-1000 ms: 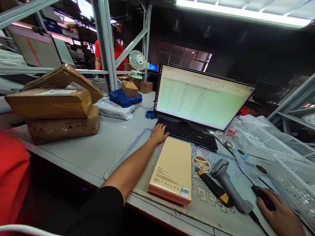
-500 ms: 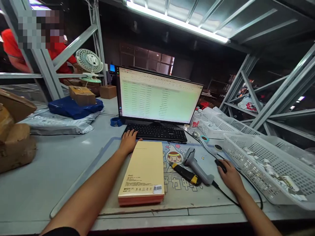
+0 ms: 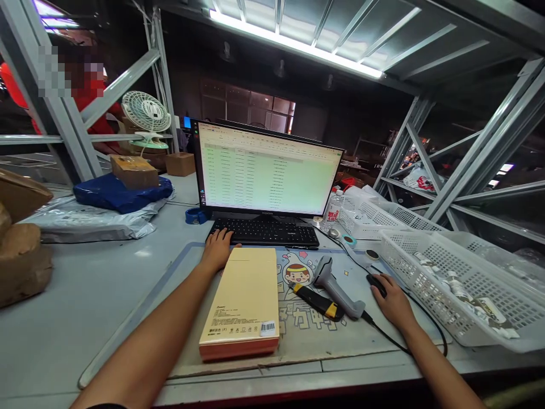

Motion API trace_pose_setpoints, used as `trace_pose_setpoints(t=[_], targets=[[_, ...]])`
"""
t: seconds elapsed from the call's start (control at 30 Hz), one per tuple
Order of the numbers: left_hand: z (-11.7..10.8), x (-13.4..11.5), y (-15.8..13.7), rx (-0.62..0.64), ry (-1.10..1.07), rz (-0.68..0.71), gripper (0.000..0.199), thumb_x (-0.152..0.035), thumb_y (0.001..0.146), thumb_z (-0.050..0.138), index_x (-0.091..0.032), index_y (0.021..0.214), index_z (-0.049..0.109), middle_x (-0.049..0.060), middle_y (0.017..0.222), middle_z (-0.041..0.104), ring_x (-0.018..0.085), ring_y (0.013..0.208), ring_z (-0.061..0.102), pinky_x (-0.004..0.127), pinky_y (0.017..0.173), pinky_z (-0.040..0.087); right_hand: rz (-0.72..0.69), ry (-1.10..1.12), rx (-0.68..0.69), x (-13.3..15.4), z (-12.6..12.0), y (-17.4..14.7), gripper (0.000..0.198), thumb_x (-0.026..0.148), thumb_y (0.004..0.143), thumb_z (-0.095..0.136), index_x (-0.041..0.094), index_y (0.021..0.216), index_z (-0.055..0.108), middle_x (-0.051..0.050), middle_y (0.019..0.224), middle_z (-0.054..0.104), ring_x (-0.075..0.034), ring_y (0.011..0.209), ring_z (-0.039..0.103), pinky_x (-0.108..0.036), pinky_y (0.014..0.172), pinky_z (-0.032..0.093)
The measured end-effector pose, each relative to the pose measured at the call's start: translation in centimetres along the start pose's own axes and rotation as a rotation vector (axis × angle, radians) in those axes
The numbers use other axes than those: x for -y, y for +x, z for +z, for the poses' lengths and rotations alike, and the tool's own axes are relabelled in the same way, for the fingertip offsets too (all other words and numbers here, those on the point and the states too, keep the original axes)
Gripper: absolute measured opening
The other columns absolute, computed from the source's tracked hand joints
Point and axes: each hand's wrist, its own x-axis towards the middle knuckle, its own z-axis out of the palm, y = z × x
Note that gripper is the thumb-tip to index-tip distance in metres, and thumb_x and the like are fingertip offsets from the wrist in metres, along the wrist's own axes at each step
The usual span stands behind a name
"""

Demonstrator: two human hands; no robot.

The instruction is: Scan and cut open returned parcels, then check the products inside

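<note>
My left hand [image 3: 217, 248] rests on the left end of the black keyboard [image 3: 268, 232], fingers stretched over the keys. Under my right hand [image 3: 390, 298] is a black computer mouse [image 3: 377, 284], with the fingers laid over it. Between my arms lies a cream-coloured box [image 3: 244, 292] with printed text and a barcode label on its near end. To its right are a black and yellow utility knife [image 3: 317, 301] and a grey barcode scanner [image 3: 338, 288], both on the cartoon desk mat [image 3: 298, 346]. A lit monitor [image 3: 268, 170] behind the keyboard shows a table of rows.
White plastic baskets [image 3: 430, 301] holding small bottles line the right side. Parcels [image 3: 119, 196] and cartons [image 3: 25, 255] sit at the left. A roll of blue tape [image 3: 196, 216] lies by the monitor, and a plastic bottle [image 3: 334, 205] stands right of it. A person in red is beyond the rack.
The view has shifted slightly, so everything sits a little further left. Both hands keep their places on the keyboard and mouse.
</note>
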Motion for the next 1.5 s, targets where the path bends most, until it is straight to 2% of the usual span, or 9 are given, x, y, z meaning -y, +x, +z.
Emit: trace_pose_setpoints(t=[0.53,0.77,1.03,1.27,1.5], targets=[[-0.17,-0.10,-0.13,0.013,0.004,-0.001,0.071,-0.056,0.107,0.042,-0.011,0.162,0.049,0.019,0.173,0.039,0.039,0.162,0.033,0.053,0.133,0.025,-0.006,0.047,0.023,0.23,-0.23,-0.07,0.051,0.051,0.101,0.046,0.024,0.138,0.070,-0.013,0.145,0.062,-0.032,0.129,0.064,-0.049,0.110,0.053],[0.10,0.11,0.03,-0.006,-0.001,0.002,0.069,-0.057,0.106,0.043,-0.016,0.160,0.052,0.017,0.172,0.042,0.039,0.161,0.034,0.055,0.131,0.028,0.016,0.045,-0.003,0.15,-0.01,-0.03,0.050,0.044,0.096,0.050,0.026,0.138,0.070,-0.012,0.145,0.062,-0.031,0.128,0.064,-0.050,0.114,0.051],[0.39,0.18,0.07,-0.015,-0.005,0.002,0.071,-0.056,0.106,0.043,-0.012,0.161,0.051,0.019,0.172,0.041,0.041,0.160,0.034,0.055,0.132,0.026,0.032,0.020,0.012,0.23,-0.13,0.03,0.054,0.046,0.100,0.045,0.021,0.142,0.067,-0.015,0.148,0.060,-0.032,0.131,0.062,-0.051,0.113,0.052],[0.44,0.28,0.11,-0.019,0.003,-0.016,0.071,-0.059,0.105,0.043,-0.016,0.161,0.051,0.018,0.172,0.041,0.042,0.160,0.034,0.056,0.132,0.027,0.031,0.007,-0.004,0.21,0.09,0.07,0.051,0.046,0.100,0.045,0.024,0.139,0.069,-0.013,0.146,0.062,-0.031,0.129,0.064,-0.050,0.114,0.051],[-0.19,0.01,-0.13,0.014,0.011,-0.040,0.072,-0.059,0.106,0.040,-0.014,0.163,0.047,0.019,0.174,0.037,0.042,0.162,0.031,0.059,0.131,0.025,0.053,-0.039,0.018,0.38,-0.05,-0.05,0.052,0.044,0.099,0.045,0.024,0.141,0.069,-0.012,0.149,0.061,-0.031,0.128,0.065,-0.047,0.108,0.055]])
